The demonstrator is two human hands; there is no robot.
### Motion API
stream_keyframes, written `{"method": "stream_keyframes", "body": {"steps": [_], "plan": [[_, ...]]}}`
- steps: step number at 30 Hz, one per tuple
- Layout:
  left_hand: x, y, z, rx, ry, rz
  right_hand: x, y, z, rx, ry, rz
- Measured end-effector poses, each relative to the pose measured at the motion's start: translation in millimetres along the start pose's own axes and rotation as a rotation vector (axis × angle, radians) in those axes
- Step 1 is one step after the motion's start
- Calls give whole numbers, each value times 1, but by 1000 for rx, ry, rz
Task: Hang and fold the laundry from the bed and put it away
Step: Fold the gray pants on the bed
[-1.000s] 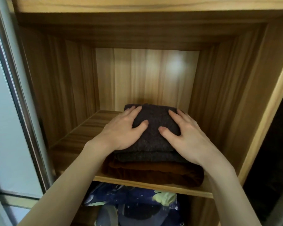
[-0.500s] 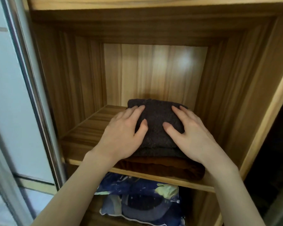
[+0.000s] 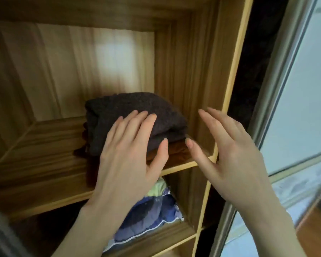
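A folded dark grey knit garment [image 3: 130, 110] lies on top of a folded brown garment [image 3: 174, 152] on a wooden wardrobe shelf [image 3: 44, 164], towards its right side. My left hand [image 3: 130, 156] hovers flat over the front of the grey garment with fingers spread; whether it touches the fabric is unclear. My right hand [image 3: 230, 151] is lifted off the stack, open, in front of the shelf's right wall and edge. Neither hand holds anything.
The wardrobe compartment has wooden side walls and a pale back panel [image 3: 100, 58]. On the shelf below lies blue patterned bedding [image 3: 152, 217]. A sliding door with a metal frame [image 3: 278, 80] stands at the right, with a dark gap beside it.
Both hands have drawn back from the grey garment; the right hand has lifted off it to the right. My view has swung right, so the stack now sits left of centre.
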State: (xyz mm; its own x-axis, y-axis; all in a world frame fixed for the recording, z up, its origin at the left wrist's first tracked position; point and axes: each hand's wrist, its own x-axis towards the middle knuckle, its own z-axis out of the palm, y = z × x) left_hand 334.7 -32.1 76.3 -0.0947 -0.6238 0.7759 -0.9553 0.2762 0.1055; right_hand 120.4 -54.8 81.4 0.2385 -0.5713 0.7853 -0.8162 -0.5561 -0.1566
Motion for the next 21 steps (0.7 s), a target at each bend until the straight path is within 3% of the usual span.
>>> {"method": "stream_keyframes", "body": {"steps": [12,21], "plan": [[-27,120,75,-458,-98,334,-129,46,-97,-398,44,436],[-17,228,149,-615,-175,499,-190,111,-147,-683,-6,687]]}}
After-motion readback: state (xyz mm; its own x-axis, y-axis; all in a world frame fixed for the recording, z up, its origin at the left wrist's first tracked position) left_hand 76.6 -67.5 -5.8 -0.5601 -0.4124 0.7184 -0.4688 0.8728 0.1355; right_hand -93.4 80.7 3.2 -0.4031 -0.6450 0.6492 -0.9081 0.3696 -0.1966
